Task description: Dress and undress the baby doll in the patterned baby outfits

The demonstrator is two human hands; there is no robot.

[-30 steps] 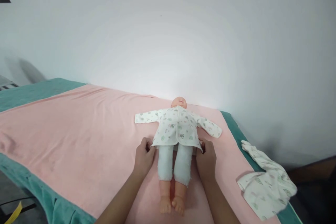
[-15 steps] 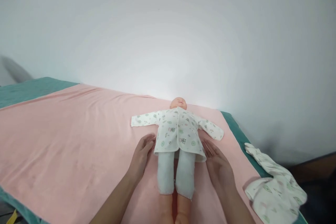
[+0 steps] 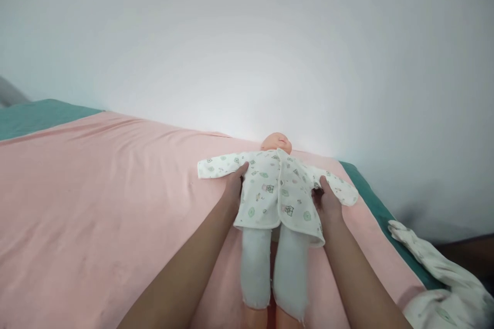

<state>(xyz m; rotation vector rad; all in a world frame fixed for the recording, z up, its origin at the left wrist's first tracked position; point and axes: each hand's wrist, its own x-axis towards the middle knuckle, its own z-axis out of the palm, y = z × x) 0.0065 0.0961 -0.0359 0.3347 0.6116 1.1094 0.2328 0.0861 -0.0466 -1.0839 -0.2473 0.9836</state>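
Note:
A baby doll (image 3: 277,141) lies on its back, its head toward the wall. It wears a white printed jacket (image 3: 262,195) with both sleeves spread out, and pale cloth covers its upper legs (image 3: 257,267). My left hand (image 3: 234,187) is closed round the doll's side under the left-hand sleeve, thumb on the jacket. On the other side, my right hand (image 3: 328,200) grips the doll's side below the other sleeve, thumb up against the cloth. The fingers of both hands are partly hidden beneath the doll.
A pink sheet (image 3: 127,216) lies under the doll, over a green cover (image 3: 50,115) that shows at the edges. White printed clothing (image 3: 443,277) is bunched at the lower right. A plain pale wall (image 3: 247,51) stands behind.
Both hands have moved up from beside the jacket's hem to the doll's sides under the sleeves and taken hold. The view has shifted, and the doll appears farther right and larger.

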